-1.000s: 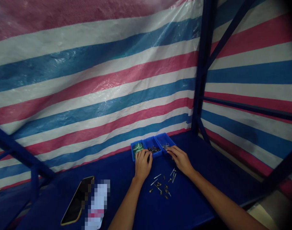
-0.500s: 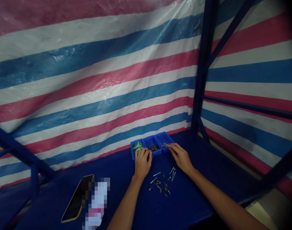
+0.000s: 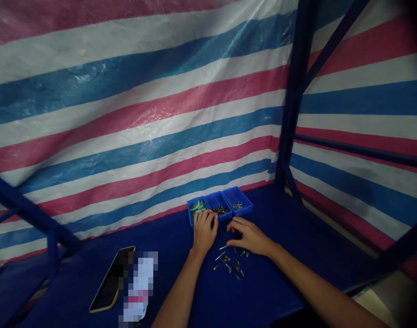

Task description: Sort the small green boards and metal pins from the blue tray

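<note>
My left hand [image 3: 204, 231] rests against the front of the left blue bin [image 3: 190, 210], which holds something green and white. Its fingers are slightly curled and apart, and I see nothing in them. The thumb lies near the middle bin [image 3: 215, 198], filled with small dark and brassy metal parts. Over the blue tabletop is my right hand [image 3: 251, 234], thumb and fingers apart, no object visible between them. Just below it lie thin silvery pins [image 3: 220, 256] and small brassy pieces [image 3: 237, 263]. Thin silvery pieces [image 3: 236, 205] fill part of the right bin [image 3: 248, 204].
A phone [image 3: 113, 279] lies on the blue table [image 3: 174, 255] at the left, beside a pixelated white item [image 3: 138, 284]. Striped plastic sheeting [image 3: 143, 118] hangs behind the bins. Blue metal frame posts [image 3: 292, 109] stand at the back right corner.
My right hand has moved from the right bin towards me and left, over the scattered parts, and its fingers have spread. My left hand has stayed almost in place.
</note>
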Demonstrator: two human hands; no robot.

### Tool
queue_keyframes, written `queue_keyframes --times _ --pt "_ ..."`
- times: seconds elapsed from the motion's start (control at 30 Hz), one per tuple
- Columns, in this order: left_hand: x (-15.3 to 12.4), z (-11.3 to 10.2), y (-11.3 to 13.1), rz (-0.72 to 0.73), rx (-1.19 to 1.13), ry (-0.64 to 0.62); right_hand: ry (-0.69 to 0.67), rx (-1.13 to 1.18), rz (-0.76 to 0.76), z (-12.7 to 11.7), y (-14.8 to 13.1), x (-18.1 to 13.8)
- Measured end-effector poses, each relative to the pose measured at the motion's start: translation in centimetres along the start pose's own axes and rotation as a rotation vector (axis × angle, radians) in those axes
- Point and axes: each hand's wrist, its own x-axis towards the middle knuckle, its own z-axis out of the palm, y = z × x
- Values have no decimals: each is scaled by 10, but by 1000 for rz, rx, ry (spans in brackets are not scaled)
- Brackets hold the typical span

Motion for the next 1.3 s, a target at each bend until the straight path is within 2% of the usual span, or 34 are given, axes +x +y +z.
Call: queue_keyframes --times 0.13,0.43,0.8,1.3 --pt "0 1 0 -5 -1 -5 -88 28 -40 3 -3 1" --pt "0 2 -1 1 5 7 -189 42 -30 15 3 2" --pt "0 1 -1 3 7 10 -161 17 -28 11 -4 0" --pt "1 0 0 8 19 9 -204 68 9 14 6 4"
